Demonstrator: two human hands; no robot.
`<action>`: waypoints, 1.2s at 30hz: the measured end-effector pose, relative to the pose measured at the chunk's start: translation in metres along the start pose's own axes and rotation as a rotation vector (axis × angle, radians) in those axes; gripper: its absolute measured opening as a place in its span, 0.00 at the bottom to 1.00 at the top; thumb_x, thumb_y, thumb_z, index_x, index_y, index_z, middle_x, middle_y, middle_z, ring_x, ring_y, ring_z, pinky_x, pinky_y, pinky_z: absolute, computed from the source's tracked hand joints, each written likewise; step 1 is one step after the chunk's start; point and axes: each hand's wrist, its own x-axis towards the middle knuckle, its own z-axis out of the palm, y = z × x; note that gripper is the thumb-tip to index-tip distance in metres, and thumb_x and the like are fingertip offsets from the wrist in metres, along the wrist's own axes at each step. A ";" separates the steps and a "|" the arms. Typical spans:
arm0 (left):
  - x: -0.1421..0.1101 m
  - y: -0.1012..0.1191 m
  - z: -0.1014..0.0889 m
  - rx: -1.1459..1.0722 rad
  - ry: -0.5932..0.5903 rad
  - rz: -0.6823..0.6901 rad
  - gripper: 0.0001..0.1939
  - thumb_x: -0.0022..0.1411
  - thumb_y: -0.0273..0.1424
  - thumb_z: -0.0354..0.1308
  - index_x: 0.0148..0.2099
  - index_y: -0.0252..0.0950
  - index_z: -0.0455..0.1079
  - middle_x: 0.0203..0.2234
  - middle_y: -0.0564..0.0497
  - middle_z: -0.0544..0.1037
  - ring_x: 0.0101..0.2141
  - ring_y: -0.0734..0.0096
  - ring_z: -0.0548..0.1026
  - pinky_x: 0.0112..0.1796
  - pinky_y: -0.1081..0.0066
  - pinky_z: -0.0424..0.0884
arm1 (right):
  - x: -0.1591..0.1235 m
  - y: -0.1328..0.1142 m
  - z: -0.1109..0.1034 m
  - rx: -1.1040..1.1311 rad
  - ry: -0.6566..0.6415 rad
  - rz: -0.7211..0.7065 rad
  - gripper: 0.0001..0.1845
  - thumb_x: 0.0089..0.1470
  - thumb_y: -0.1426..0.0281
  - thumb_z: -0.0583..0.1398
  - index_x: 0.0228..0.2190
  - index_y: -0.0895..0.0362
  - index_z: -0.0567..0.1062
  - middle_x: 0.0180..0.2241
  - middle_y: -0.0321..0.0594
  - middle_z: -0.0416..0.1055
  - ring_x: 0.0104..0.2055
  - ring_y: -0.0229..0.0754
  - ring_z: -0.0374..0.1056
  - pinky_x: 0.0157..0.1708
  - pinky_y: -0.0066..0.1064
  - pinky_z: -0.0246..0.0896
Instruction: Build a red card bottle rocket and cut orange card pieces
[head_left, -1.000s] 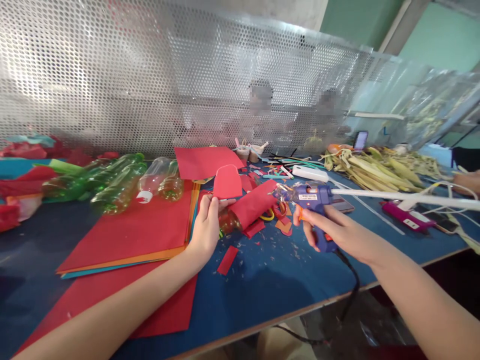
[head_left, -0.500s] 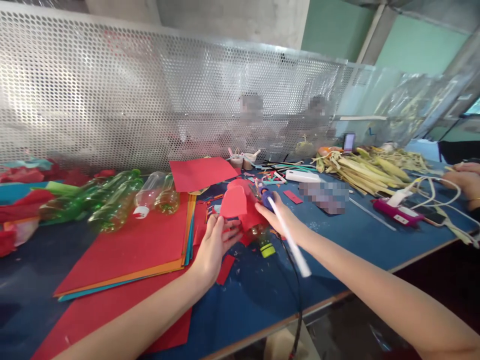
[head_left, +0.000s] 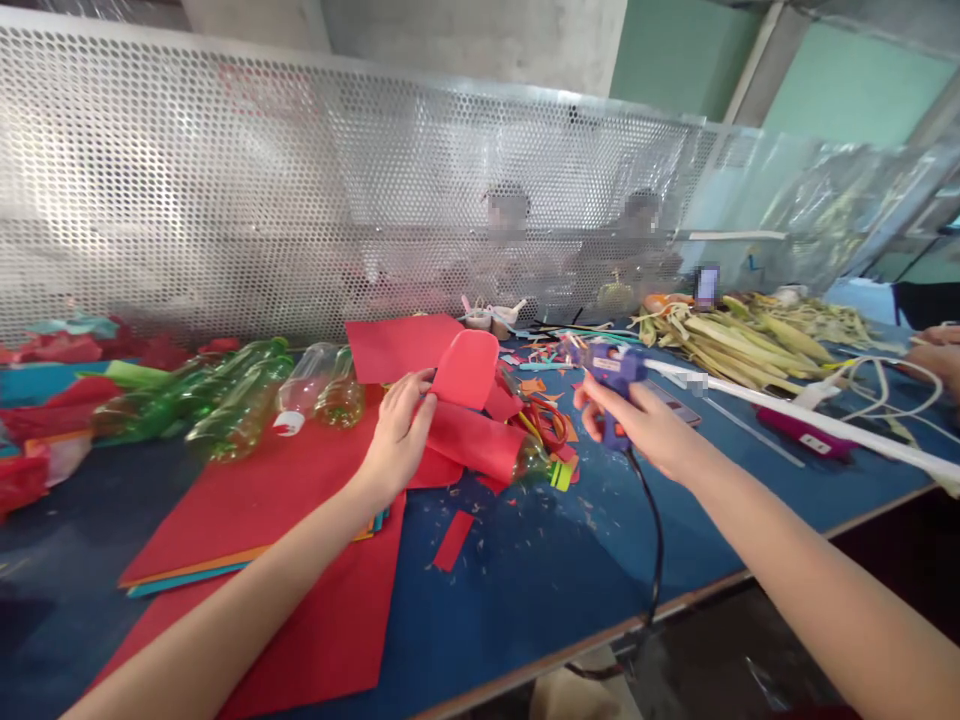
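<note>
My left hand (head_left: 401,430) is closed on the lower left edge of a rounded red foam sheet piece (head_left: 466,370), holding it upright and tilted. Just below lies a plastic bottle (head_left: 531,460) on its side, wrapped in a red sheet (head_left: 480,440), its yellow-green cap (head_left: 562,474) toward the right. My right hand (head_left: 637,415) grips a blue hot glue gun (head_left: 616,368), nozzle pointing left, apart from the red piece. A long white glue stick (head_left: 780,400) sticks out of its back, and a black cord (head_left: 658,540) hangs down over the table edge.
Green plastic bottles (head_left: 232,410) lie at left beside stacked red sheets (head_left: 277,500). A small red strip (head_left: 454,540) rests in front. Dried husks (head_left: 742,345) and a purple power strip (head_left: 806,435) are at right, near another person's hand (head_left: 937,355). A perforated metal screen (head_left: 300,200) stands behind.
My right hand with the glue gun has moved right, away from the bottle, and the gun has turned. My left hand has shifted left and lifted the red piece more upright. The wrapped bottle now shows more.
</note>
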 end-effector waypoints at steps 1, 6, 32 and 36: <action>0.003 -0.004 0.001 -0.014 -0.036 -0.017 0.11 0.61 0.39 0.42 0.39 0.42 0.62 0.46 0.47 0.71 0.53 0.60 0.64 0.57 0.60 0.55 | -0.015 -0.001 0.002 0.063 -0.048 -0.006 0.17 0.58 0.55 0.55 0.30 0.56 0.68 0.28 0.36 0.70 0.23 0.35 0.64 0.28 0.30 0.62; 0.007 -0.015 0.006 -0.022 -0.132 -0.081 0.12 0.62 0.41 0.39 0.37 0.41 0.60 0.33 0.51 0.72 0.39 0.66 0.71 0.45 0.69 0.68 | -0.071 -0.002 0.027 0.145 -0.294 0.150 0.17 0.59 0.54 0.54 0.38 0.55 0.70 0.36 0.41 0.72 0.39 0.43 0.71 0.42 0.38 0.66; -0.004 -0.014 0.010 -0.126 0.139 -0.436 0.10 0.60 0.41 0.41 0.34 0.42 0.58 0.29 0.50 0.76 0.39 0.59 0.76 0.41 0.63 0.69 | -0.096 0.018 0.075 -0.451 0.103 -0.274 0.03 0.57 0.67 0.54 0.34 0.54 0.65 0.31 0.39 0.70 0.32 0.42 0.70 0.31 0.29 0.66; -0.006 -0.012 0.010 -0.139 0.139 -0.453 0.09 0.60 0.40 0.42 0.34 0.43 0.59 0.30 0.51 0.76 0.40 0.60 0.75 0.43 0.64 0.68 | -0.089 0.019 0.083 -0.540 0.103 -0.293 0.01 0.57 0.71 0.53 0.33 0.54 0.63 0.30 0.38 0.68 0.31 0.42 0.69 0.31 0.29 0.65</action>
